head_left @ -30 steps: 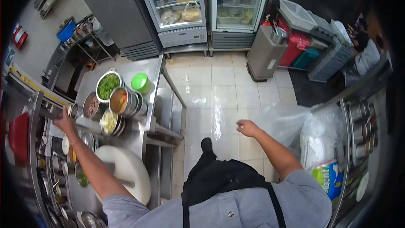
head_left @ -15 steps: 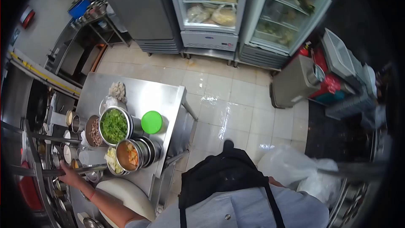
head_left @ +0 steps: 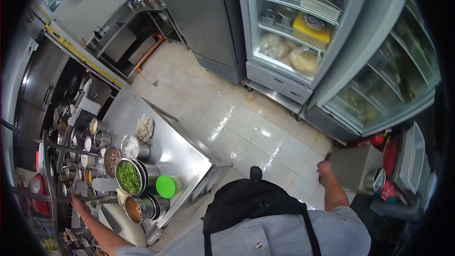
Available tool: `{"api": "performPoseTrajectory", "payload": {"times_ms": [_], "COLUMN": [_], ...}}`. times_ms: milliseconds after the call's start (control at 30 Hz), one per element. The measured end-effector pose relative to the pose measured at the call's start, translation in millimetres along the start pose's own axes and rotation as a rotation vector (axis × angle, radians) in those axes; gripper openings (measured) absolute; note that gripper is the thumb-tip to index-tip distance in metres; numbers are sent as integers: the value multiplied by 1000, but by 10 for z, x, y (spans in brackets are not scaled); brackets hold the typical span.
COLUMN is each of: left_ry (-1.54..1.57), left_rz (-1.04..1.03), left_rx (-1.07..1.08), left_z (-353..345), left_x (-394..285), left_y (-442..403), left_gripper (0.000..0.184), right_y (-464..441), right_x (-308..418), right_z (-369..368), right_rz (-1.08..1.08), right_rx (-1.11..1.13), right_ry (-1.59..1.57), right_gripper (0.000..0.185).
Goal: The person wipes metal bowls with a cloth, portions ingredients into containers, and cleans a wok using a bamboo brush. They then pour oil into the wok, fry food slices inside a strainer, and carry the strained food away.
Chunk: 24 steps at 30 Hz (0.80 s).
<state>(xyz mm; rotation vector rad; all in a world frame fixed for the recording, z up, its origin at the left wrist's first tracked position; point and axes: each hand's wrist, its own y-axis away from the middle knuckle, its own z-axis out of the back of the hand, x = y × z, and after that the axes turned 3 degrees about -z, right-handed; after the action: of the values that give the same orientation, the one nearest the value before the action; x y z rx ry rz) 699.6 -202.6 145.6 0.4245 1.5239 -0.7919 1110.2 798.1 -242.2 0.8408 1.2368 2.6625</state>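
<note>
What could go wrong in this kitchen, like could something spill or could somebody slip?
Maybe! The stacked metal pots and the green-lidded tub sit near the edge of the metal table, so a bump might tip one. The floor looks shiny; I can't tell if it's wet, but it might be slippery. The left hand is close to a metal bar and crowded containers, so something might get knocked.

Glare streaks the floor tiles (head_left: 241, 130), a fridge (head_left: 279, 82) glows inside, and fisheye distortion bends toward black corners.
</note>
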Motion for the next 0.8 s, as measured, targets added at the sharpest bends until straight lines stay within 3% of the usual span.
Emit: {"api": "performPoseTrajectory", "payload": {"times_ms": [133,200,267,367,467,533,600,733,800], "left_ry": [-330,-342,-365,-341,-286,-212,-315,-297,-329], "left_rz": [53,99,82,81,-55,-93,14,-84,35], "left_rx": [-315,-324,-422,-509,-582,-604,-749,-811,-772], "left_z": [-71,51,143,84,-222,-413,-384,-352,-286], "left_x": [84,198,271,252,158,28,55,98,72], "left_y": [-159,-286,-354,-233,21,179,169,207,227], "left_gripper": [31,34,33,30,24,22,21,27,35], "right_y": [-415,-601,-1220,-1173,-1371,-1195,-1327,-2041,-2072], "right_x": [1188,1699,1943,2751,3340,3688,3979,4401,4767], "right_z": [75,-47,-232,-528,-879,-1036,-1240,-1723,-1905], "right_rz": [197,250,502,528,648,516,383,318,1034], "right_rx": [22,55,125,226,257,305,432,529,601], "right_ry": [99,324,659,843,949,859,970,1048,1437], "right_gripper": [29,34,38,38,37,34,30,24,20]}}
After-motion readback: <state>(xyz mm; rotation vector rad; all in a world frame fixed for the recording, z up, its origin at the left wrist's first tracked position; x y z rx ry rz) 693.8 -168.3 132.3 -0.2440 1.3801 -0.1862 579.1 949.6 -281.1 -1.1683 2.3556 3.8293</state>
